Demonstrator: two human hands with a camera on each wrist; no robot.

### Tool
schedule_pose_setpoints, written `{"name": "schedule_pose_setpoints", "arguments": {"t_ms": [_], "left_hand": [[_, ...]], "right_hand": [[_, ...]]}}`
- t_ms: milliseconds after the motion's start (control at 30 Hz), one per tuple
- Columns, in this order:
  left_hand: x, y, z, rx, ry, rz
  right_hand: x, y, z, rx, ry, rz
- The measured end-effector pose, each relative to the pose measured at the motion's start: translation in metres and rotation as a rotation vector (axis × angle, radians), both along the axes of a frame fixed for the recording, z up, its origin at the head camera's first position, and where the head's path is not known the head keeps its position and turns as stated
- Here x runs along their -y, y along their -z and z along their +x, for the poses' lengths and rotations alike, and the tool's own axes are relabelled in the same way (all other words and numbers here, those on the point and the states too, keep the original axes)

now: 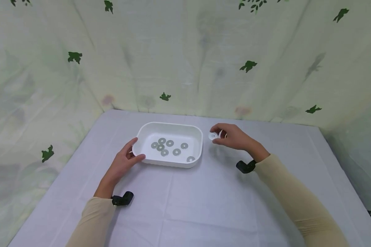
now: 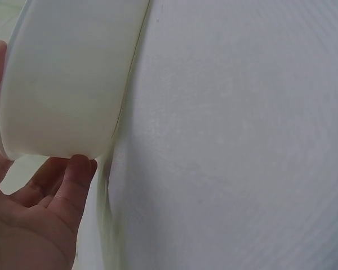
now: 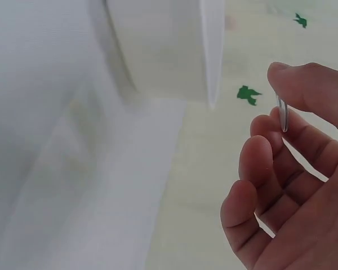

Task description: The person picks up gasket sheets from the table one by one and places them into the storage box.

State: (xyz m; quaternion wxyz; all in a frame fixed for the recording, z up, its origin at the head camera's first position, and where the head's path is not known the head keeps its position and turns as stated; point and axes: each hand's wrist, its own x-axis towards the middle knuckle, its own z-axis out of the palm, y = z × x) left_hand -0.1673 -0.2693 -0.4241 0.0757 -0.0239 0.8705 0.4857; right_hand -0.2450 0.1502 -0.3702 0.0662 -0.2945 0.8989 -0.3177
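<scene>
A white oblong tray [image 1: 165,163] with rounded corners stands on the table, several flat metal washers [image 1: 174,152] lying inside it. Most of these cluster left of the middle, and one washer [image 1: 188,159] is at the front right corner. My left hand [image 1: 122,164] grips the tray's left end; in the left wrist view its fingertips [image 2: 79,163] touch the outer wall. Right of the tray, above the table, my right hand [image 1: 235,138] pinches a single washer [image 1: 210,137] between thumb and fingers. In the right wrist view that washer [image 3: 283,115] appears edge-on.
A white cloth [image 1: 204,202] covers the table. Behind it hangs a pale curtain [image 1: 188,51] with green leaf shapes, continuing along both sides. Each wrist carries a small black camera [image 1: 123,199].
</scene>
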Motion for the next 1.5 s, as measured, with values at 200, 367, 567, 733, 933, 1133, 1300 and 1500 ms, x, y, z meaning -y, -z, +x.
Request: {"name": "schedule_pose_setpoints", "arguments": {"t_ms": [200,367,567,733,933,1133,1300,1500], "left_hand": [[0.000,0.002,-0.002,0.000,0.000,0.002],[0.001,0.002,-0.002,-0.001,-0.001,0.003],[0.003,0.004,-0.002,0.004,-0.007,0.004],[0.003,0.001,0.000,0.001,-0.013,0.009],[0.002,0.000,0.001,-0.006,-0.004,0.010],[0.001,-0.001,0.001,-0.003,-0.004,-0.003],[0.001,0.000,0.001,-0.008,-0.002,-0.006],[0.001,0.000,0.000,-0.006,-0.005,-0.013]], "right_hand": [[0.020,-0.013,-0.015,0.023,-0.026,0.022],[0.039,-0.021,-0.026,0.079,-0.033,0.034],[0.068,-0.032,-0.036,0.151,-0.022,0.017],[0.090,-0.032,-0.046,0.172,-0.051,-0.009],[0.105,-0.025,-0.051,0.195,-0.041,-0.045],[0.115,-0.020,-0.052,0.194,-0.059,-0.056],[0.118,-0.020,-0.052,0.172,-0.061,-0.048],[0.122,-0.019,-0.053,0.172,-0.070,-0.046]]}}
